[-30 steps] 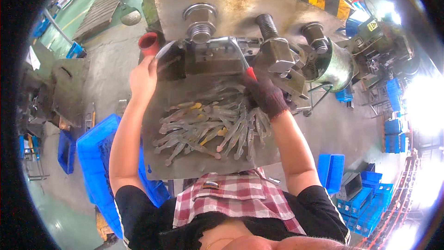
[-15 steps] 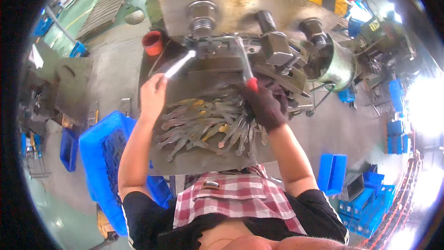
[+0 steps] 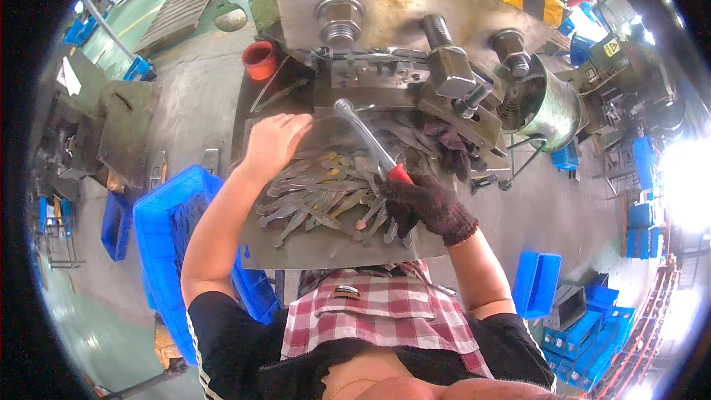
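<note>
My bare left hand [image 3: 272,144] lies palm down at the far left edge of a pile of flat metal wrench blanks [image 3: 326,192], and I see nothing held in it. The pile is spread over a steel plate [image 3: 318,252] in front of me. In a dark knit glove, my right hand [image 3: 424,206] grips the red handle of a long metal rod tool [image 3: 364,138]. The rod slants up and left over the pile, and its rounded tip rests just below the press die [image 3: 385,68].
A red cup [image 3: 259,59] stands at the plate's far left corner. A spare dark glove [image 3: 449,142] lies by the die, with a round fan housing [image 3: 541,107] to its right. Blue crates sit on the floor at my left [image 3: 159,230] and right [image 3: 537,281].
My left hand, which held a shiny blank up beside the die, has dropped to the pile without it. My right hand has drawn the rod tool back toward me.
</note>
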Motion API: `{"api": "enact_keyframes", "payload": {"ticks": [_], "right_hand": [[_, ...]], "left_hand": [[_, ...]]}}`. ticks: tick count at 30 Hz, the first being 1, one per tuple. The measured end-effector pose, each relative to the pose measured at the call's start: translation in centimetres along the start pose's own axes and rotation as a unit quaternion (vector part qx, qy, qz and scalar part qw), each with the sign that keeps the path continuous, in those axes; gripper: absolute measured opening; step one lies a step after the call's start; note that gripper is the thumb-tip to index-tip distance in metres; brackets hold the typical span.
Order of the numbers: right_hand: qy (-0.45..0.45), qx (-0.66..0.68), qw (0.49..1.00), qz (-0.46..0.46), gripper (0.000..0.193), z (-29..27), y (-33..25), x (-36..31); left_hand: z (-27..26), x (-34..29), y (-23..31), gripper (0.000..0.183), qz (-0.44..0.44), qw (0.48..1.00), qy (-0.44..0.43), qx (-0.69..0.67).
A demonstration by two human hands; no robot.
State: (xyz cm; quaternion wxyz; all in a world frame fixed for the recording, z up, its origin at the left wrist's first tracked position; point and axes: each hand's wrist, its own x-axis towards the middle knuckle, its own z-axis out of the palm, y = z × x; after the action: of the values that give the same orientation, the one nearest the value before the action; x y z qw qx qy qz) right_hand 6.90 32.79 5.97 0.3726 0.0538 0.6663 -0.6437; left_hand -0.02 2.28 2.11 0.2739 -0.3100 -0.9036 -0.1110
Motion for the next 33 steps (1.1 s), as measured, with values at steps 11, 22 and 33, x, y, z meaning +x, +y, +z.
{"api": "enact_keyframes", "payload": {"ticks": [11, 22, 33], "right_hand": [[0.061, -0.176, 0.982, -0.024, 0.039, 0.4, 0.5, 0.8], [0.150, -0.117, 0.976, -0.106, 0.028, -2.0, 2.7, 0.3], [0.188, 0.074, 0.979, -0.032, 0.034, -3.3, 0.9, -2.0]], "left_hand": [[1.6, -0.8, -0.4, 0.022, -0.445, 0.643, -0.148, -0.606], [2.1, -1.7, -2.4, 0.026, -0.152, 0.915, -0.373, -0.020], [-2.9, 6.0, -6.2, 0.018, -0.179, 0.917, -0.319, -0.161]]}}
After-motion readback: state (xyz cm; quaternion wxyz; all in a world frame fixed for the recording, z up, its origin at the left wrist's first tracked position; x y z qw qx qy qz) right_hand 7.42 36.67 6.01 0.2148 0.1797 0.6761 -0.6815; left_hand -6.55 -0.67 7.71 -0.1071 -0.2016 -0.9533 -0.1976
